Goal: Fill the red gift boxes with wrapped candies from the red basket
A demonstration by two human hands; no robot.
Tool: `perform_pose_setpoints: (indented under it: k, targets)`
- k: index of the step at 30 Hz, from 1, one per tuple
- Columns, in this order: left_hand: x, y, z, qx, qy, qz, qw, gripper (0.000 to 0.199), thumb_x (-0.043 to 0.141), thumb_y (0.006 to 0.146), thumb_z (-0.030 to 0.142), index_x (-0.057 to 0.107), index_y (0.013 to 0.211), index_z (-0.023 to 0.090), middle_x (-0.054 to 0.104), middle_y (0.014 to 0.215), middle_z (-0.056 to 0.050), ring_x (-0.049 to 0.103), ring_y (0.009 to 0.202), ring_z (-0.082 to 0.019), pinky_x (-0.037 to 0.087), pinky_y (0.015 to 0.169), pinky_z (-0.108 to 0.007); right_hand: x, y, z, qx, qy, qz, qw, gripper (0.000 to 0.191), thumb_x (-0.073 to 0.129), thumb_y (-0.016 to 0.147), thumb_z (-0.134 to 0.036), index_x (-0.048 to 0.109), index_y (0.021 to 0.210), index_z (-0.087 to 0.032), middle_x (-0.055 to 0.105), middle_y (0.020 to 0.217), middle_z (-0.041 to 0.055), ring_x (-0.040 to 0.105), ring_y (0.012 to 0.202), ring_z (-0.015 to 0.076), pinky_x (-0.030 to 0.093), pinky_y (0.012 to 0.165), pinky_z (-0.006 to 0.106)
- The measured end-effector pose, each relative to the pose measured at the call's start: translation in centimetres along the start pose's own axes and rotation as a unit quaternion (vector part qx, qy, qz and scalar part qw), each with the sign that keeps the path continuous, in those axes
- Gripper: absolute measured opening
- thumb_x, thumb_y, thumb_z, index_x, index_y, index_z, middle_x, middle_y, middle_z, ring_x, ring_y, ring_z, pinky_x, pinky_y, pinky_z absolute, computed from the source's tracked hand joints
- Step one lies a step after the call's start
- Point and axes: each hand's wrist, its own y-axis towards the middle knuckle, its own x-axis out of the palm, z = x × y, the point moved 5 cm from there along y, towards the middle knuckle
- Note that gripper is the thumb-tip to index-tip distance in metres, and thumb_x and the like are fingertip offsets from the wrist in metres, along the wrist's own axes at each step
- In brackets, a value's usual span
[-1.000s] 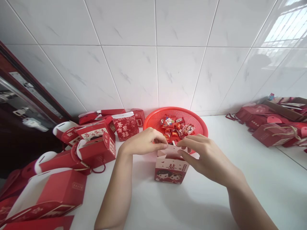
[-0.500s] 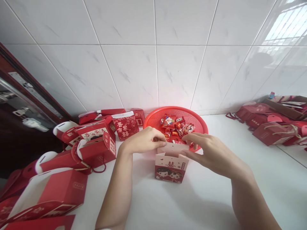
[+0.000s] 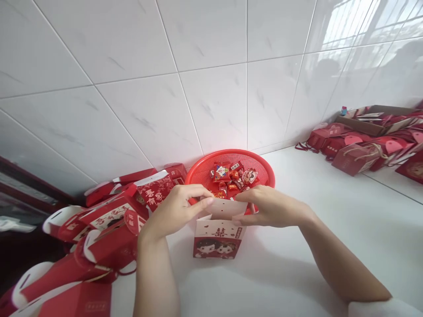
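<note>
A small pink-and-red paper gift box (image 3: 218, 240) stands on the white counter, printed with a cartoon couple and a red double-happiness sign. Its pale pink top flap (image 3: 224, 208) stands upright between my hands. My left hand (image 3: 178, 210) pinches the flap's left edge, and my right hand (image 3: 264, 208) holds its right edge. Behind the box sits a round red plastic mesh basket (image 3: 259, 169) holding wrapped sweets and red packets (image 3: 222, 172). My hands and the box hide its front part.
Stacks of red gift boxes and bags (image 3: 109, 224) crowd the counter's left side, near my left forearm. More red bags and a brown cardboard tray (image 3: 363, 124) lie at the back right. A white tiled wall (image 3: 211, 88) rises behind the counter.
The whole view has tilted and shifted, so the basket and box now sit further left. My right forearm lies lower and flatter, and both hands remain at the box's top flap.
</note>
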Motion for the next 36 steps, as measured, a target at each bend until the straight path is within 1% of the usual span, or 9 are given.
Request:
perform_pose_setpoints:
  k: [6,10,12,16,22,27,31,33,36]
  targets:
    - [-0.9,0.1,1.0,0.036,-0.053,0.13,0.989,0.02,0.062,0.093,0.032,0.072,0.08,0.02,0.07,0.079,0.0,0.063,0.075,-0.015,0.051,0.068,-0.022,-1.4,-0.4,0.2,-0.033,0.134,0.059,0.989,0.042,0.068,0.089,-0.048,0.043,0.069,-0.02,0.04,0.062,-0.0067,0.033,0.054,0.0086,0.024,0.048,0.025]
    - [-1.2,-0.1,0.9,0.033,-0.08,0.217,0.972,0.019,0.064,0.091,0.033,0.072,0.079,0.02,0.068,0.075,0.0,0.062,0.072,-0.015,0.053,0.065,-0.023,-2.3,-0.7,0.0,-0.056,0.187,0.113,0.974,0.038,0.074,0.082,-0.052,0.054,0.078,-0.02,0.053,0.073,-0.0035,0.046,0.065,0.0114,0.036,0.054,0.024]
    - [-1.1,0.0,0.8,0.025,-0.097,0.242,0.965,0.02,0.064,0.09,0.034,0.072,0.078,0.02,0.069,0.076,0.0,0.063,0.072,-0.016,0.053,0.062,-0.024,-2.5,-0.7,0.1,-0.051,0.212,0.133,0.967,0.037,0.075,0.082,-0.053,0.06,0.083,-0.019,0.061,0.078,-0.0011,0.053,0.07,0.0135,0.042,0.058,0.025]
    - [-0.7,0.4,0.6,0.011,-0.143,0.264,0.954,0.018,0.066,0.088,0.034,0.072,0.079,0.02,0.07,0.078,0.0,0.063,0.071,-0.016,0.055,0.057,-0.024,-2.4,-0.3,0.7,-0.048,0.269,0.155,0.949,0.034,0.071,0.087,-0.05,0.064,0.082,-0.017,0.067,0.08,0.002,0.061,0.074,0.0152,0.049,0.063,0.026]
    - [-0.4,0.9,0.9,0.04,-0.154,0.25,0.955,0.017,0.066,0.09,0.031,0.072,0.079,0.019,0.071,0.078,-0.001,0.064,0.075,-0.016,0.054,0.072,-0.026,-2.4,0.1,1.6,-0.036,0.287,0.195,0.937,0.04,0.066,0.089,-0.052,0.063,0.071,-0.017,0.067,0.071,0.003,0.062,0.065,0.0153,0.051,0.056,0.028]
    - [-0.4,0.9,0.4,0.024,-0.173,0.237,0.956,0.025,0.065,0.092,0.042,0.073,0.102,0.02,0.074,0.095,-0.004,0.067,0.087,-0.019,0.055,0.077,-0.027,-3.3,-0.2,1.7,-0.038,0.26,0.259,0.929,0.038,0.065,0.09,-0.053,0.07,0.078,-0.017,0.067,0.069,0.0035,0.061,0.064,0.0156,0.05,0.054,0.028]
    - [-0.1,1.0,0.3,0.03,-0.215,0.16,0.963,0.028,0.07,0.089,0.04,0.072,0.107,0.019,0.073,0.09,-0.003,0.067,0.083,-0.018,0.055,0.077,-0.028,-3.8,-0.2,2.1,-0.027,0.268,0.314,0.911,0.037,0.067,0.088,-0.052,0.068,0.073,-0.018,0.065,0.066,0.0021,0.058,0.062,0.0145,0.047,0.051,0.026]
    - [0.2,1.0,0.5,0.039,-0.225,0.124,0.965,0.025,0.072,0.088,0.036,0.073,0.105,0.018,0.074,0.094,-0.004,0.067,0.086,-0.019,0.056,0.079,-0.029,-4.0,0.0,2.1,-0.025,0.276,0.327,0.903,0.036,0.069,0.087,-0.051,0.067,0.071,-0.019,0.064,0.066,0.0016,0.058,0.062,0.0141,0.046,0.051,0.026]
    - [0.2,1.1,0.6,0.043,-0.229,0.133,0.963,0.02,0.072,0.088,0.033,0.073,0.099,0.017,0.074,0.093,-0.005,0.067,0.085,-0.019,0.055,0.079,-0.029,-4.3,0.1,2.1,-0.03,0.279,0.344,0.896,0.033,0.07,0.087,-0.046,0.064,0.068,-0.018,0.063,0.066,0.001,0.056,0.061,0.013,0.045,0.054,0.026]
